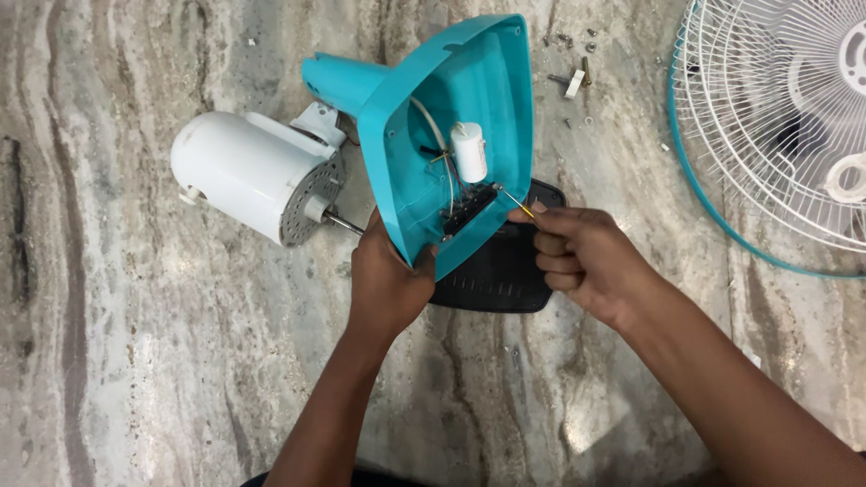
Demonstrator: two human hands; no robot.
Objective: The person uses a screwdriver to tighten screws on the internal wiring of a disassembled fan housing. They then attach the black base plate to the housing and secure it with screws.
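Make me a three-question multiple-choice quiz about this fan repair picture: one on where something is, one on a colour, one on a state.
1. Where does the wire fan guard lie?
A. upper right
B. lower left
C. under the white motor housing

2. What colour is the open fan base?
A. red
B. teal
C. black

3. What is the right hand doing?
A. resting flat on the floor
B. pinching a thin tool
C. gripping the motor

Answers: 1 A, it fills the upper right corner. 2 B, the shell held by the left hand is teal. 3 B, fingers pinch the tool, whose tip points into the base.
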